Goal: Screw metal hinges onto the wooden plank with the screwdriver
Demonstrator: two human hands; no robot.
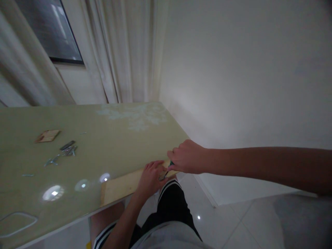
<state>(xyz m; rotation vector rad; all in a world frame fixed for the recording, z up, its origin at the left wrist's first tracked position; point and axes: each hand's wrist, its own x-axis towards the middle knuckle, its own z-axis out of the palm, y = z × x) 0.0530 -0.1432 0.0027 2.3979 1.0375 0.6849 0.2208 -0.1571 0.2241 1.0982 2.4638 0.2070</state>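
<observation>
A pale wooden board (119, 186) lies along the near edge of the glossy greenish table (109, 138). My left hand (151, 178) rests on the board's right end, fingers pressed down on it. My right hand (185, 157) is closed around a small tool with a green handle (170, 164), probably a screwdriver, whose tip points down at a small metal piece (163, 177) on the board beside my left fingers.
Several loose metal screws and fittings (66, 150) and a small wooden piece (47, 136) lie on the table's far left. White curtains and a window stand behind the table. A white wall is to the right, with tiled floor below.
</observation>
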